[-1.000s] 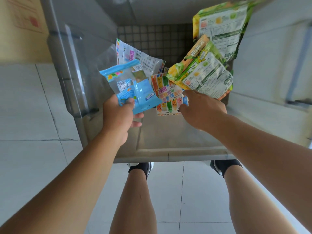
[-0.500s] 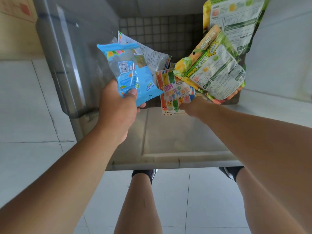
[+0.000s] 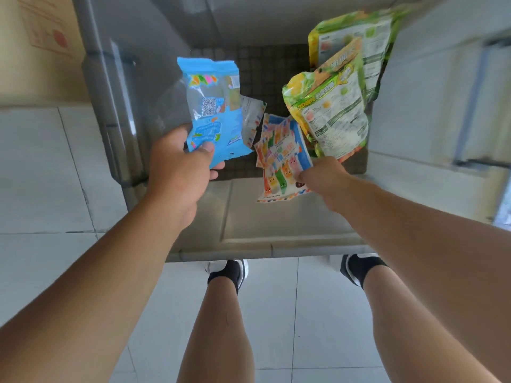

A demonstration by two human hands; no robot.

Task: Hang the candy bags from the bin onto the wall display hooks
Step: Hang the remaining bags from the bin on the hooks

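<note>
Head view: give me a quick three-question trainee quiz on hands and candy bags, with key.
1. True or false: the left hand holds the blue bag over the bin.
2. The right hand pinches: A) the striped multicolour bag B) a bottle C) nothing.
3. The green bags lean on the bin's ____ side.
Key: 1 true; 2 A; 3 right.

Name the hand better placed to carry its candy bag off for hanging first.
Left. The left hand grips the blue bag upright, with its top edge free. The right hand only pinches the multicoloured bag low, against the green bags.
</note>
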